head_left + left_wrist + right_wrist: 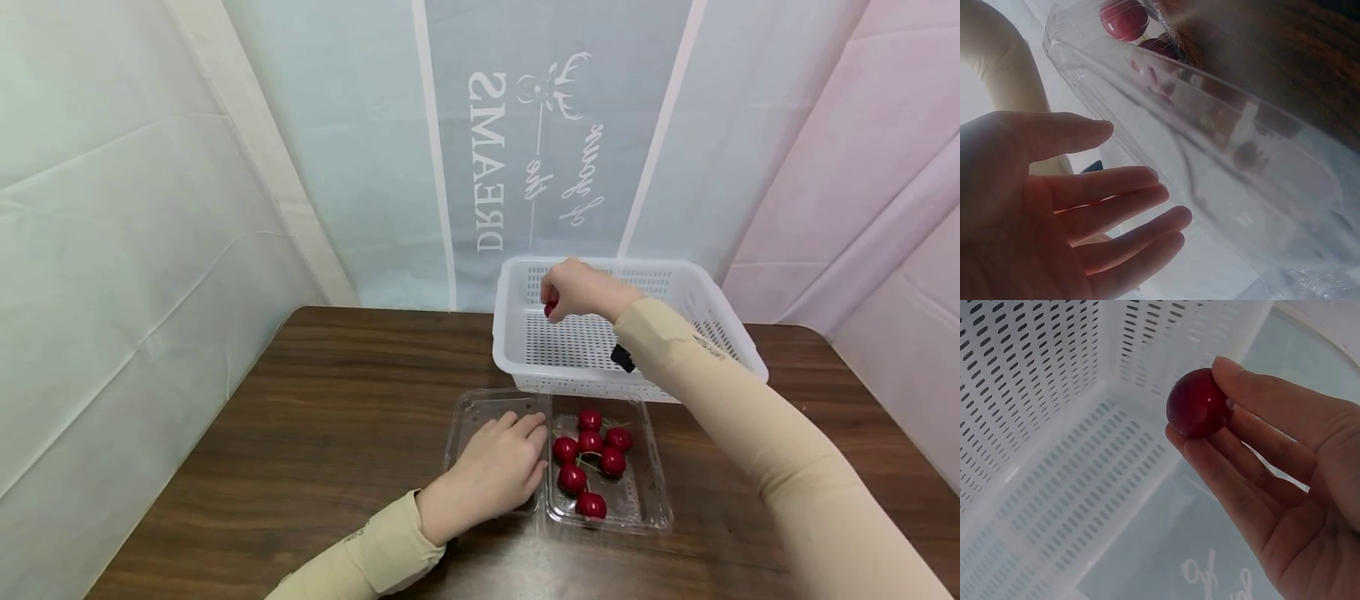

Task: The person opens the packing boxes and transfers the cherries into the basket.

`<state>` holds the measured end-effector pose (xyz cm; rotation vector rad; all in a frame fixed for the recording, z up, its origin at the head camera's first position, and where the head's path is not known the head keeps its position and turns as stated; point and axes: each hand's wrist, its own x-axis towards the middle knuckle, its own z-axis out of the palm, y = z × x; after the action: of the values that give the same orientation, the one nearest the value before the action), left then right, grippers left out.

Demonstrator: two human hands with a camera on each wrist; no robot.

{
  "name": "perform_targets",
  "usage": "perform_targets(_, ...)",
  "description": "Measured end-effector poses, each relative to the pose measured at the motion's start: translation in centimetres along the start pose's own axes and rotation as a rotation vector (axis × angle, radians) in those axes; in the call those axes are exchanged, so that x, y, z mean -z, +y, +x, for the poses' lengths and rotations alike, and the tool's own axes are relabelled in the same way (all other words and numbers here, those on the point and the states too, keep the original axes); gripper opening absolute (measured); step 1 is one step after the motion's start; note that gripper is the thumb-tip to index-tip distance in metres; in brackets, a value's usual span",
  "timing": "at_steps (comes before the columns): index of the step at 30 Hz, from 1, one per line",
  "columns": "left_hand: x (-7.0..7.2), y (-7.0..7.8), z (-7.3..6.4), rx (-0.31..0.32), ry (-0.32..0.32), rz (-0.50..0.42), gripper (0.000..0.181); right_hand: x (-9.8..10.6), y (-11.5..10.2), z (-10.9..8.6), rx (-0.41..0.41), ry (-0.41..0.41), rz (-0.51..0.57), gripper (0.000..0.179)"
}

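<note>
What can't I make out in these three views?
- Head view: most of the held cherry, hidden by the right hand.
- Head view: part of the white basket, covered by the right sleeve.
- Head view: part of the clear container, covered by the left hand.
- Left wrist view: reddish shapes behind clear plastic, too blurred to identify.
- Right wrist view: the basket's remainder, cut off by the left and top edges.
</note>
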<state>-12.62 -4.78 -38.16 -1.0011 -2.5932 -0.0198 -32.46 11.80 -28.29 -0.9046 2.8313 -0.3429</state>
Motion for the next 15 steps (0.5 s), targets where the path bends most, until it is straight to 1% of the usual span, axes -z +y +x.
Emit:
perform_targets(8,0.0,0.0,0.0,-0.007,0.015,0.010,0.023,-0.6,0.3,1.7,-0.004,-0.014,-0.013,0.023)
perform_targets(15,0.1,0.0,0.0,-0.001,0.011,0.015,0.023,-1.4,0.3,3.0,0.015,-0.026,-0.018,0.023)
